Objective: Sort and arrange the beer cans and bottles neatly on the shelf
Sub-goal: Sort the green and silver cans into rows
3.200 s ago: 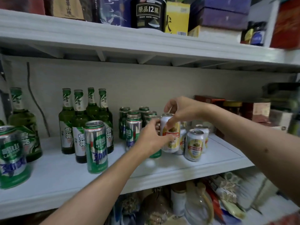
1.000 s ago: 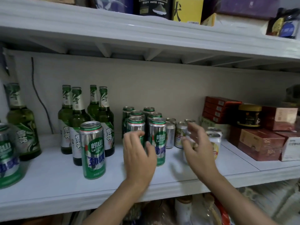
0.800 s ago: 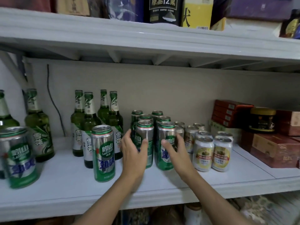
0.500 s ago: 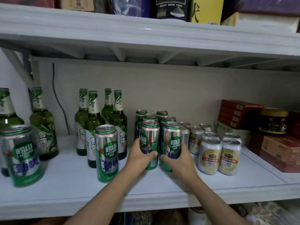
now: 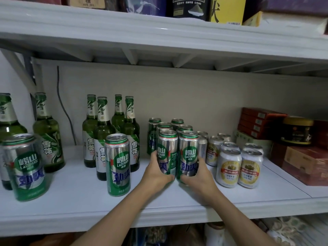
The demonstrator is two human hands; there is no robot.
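Beer cans, the two tall green ones: we've got our left hand wrapped round one can and our right hand round the other, both upright and touching, mid-shelf near its front edge, with green bottles toward the left end.

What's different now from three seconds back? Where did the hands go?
Both hands left the gold-label cans and dropped to the front pair of tall green cans: left hand now grips the left front can, right hand the right front can. The lone green can and bottles stayed put.
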